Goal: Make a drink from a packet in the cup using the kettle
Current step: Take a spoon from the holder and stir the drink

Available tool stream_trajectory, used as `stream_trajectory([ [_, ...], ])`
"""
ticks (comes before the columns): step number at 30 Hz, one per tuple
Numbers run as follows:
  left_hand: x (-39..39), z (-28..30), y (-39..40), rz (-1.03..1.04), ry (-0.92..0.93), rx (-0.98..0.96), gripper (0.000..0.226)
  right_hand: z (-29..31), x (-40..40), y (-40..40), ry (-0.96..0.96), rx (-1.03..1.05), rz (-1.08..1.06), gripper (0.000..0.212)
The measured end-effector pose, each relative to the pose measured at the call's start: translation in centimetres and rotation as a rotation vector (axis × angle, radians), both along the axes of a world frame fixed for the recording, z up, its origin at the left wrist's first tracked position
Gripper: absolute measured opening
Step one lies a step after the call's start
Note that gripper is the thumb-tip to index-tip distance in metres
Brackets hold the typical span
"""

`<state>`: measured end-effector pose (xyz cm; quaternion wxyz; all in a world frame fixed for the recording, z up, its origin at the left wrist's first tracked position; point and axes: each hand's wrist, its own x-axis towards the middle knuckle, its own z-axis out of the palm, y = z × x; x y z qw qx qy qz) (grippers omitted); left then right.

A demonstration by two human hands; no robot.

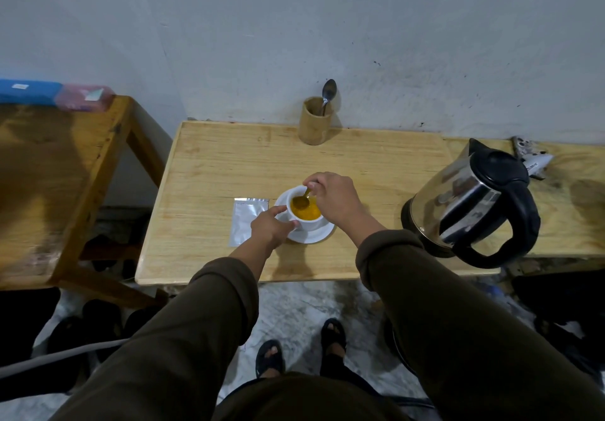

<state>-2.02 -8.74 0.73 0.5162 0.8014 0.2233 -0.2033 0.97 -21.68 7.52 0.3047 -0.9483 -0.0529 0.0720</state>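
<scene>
White cup (306, 220) on saucer (314, 235) holds opaque orange-yellow liquid.

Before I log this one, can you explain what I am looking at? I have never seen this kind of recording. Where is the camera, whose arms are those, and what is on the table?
There is no machine here. One wide-angle camera sits on a person's head and looks down, so the two sleeved arms are the wearer's own.

On the wooden table a white cup stands on a saucer, filled with an orange-yellow drink. The right hand holds a spoon dipped in the drink, apparently stirring. The left hand steadies the cup at its side.

A silver packet lies flat just left of the saucer. A steel kettle with a black handle stands to the right. At the back, by the wall, a wooden holder has a second spoon standing in it.
</scene>
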Motion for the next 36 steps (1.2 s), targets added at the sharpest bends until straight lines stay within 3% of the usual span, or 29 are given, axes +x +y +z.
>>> stream_trajectory([
  [4, 0.0, 0.0, 0.0, -0.010, 0.000, 0.009, 0.060, 0.5, -0.1, -0.2, 0.022, 0.065, -0.003, 0.024],
  [10, 0.0, 0.1, 0.0, -0.011, 0.000, 0.014, 0.060, 0.2, 0.4, -0.7, -0.057, -0.148, -0.026, 0.025],
  [14, -0.2, 0.1, -0.1, -0.024, -0.011, 0.034, 0.060, 0.0, -0.3, -0.4, -0.069, -0.053, -0.027, 0.029],
  [22, -0.5, 0.2, -0.2, -0.016, -0.010, 0.037, 0.060, 0.6, -1.7, -1.0, 0.036, 0.121, -0.011, 0.021],
  [29, -0.7, 0.4, -0.6, -0.029, -0.030, 0.070, 0.057, 1.4, -2.9, -3.7, 0.271, 0.350, -0.177, 0.015],
  [36, -1.1, 0.2, -0.8, -0.034, -0.043, 0.085, 0.053, 1.2, -5.0, -6.4, 0.462, 0.341, -0.220, 0.017],
])
